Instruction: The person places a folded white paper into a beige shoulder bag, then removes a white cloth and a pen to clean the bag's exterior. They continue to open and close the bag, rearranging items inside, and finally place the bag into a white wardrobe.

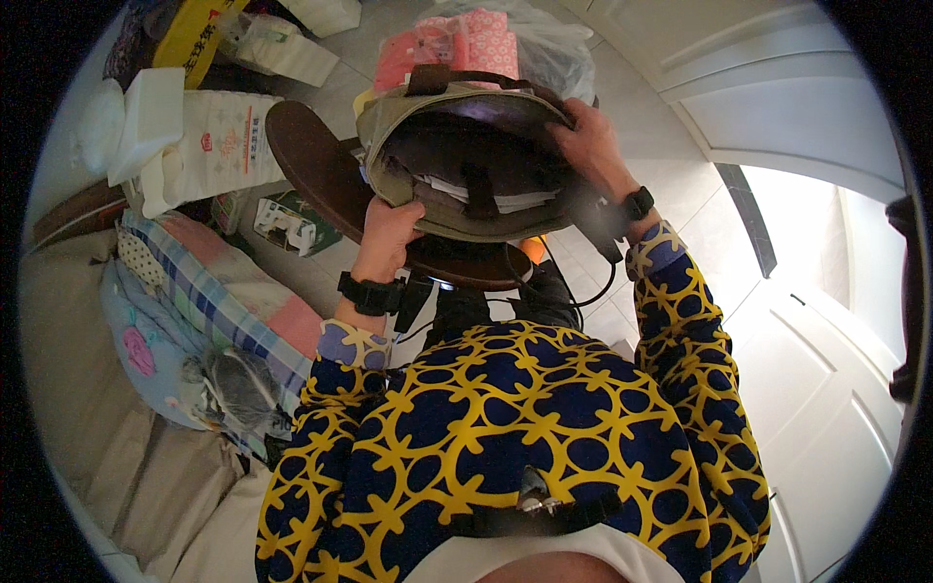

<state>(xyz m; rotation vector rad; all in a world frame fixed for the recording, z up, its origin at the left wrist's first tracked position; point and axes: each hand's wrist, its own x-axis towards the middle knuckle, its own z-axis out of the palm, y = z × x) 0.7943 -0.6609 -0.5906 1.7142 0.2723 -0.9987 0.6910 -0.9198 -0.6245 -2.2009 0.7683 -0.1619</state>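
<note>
An olive-green fabric bag (503, 229) with brown handles gapes toward me, its dark lining showing. My left hand (390, 226) grips the near left part of its rim. On the far right side of the rim, my right hand (589, 142) is closed around the edge beside a handle. White papers or booklets (521, 198) lie inside, with a dark strap (477, 189) across them. The deeper part of the bag is in shadow. Behind and below the bag is a brown wooden surface (313, 160) with a rounded edge.
Pink patterned packages (474, 47) in clear plastic stand behind the bag. At left are white tissue packs (222, 142), a box with a sewing machine picture (295, 222) and folded bedding (240, 270). A black cable (609, 288) hangs near my right wrist. White doors (816, 357) are at right.
</note>
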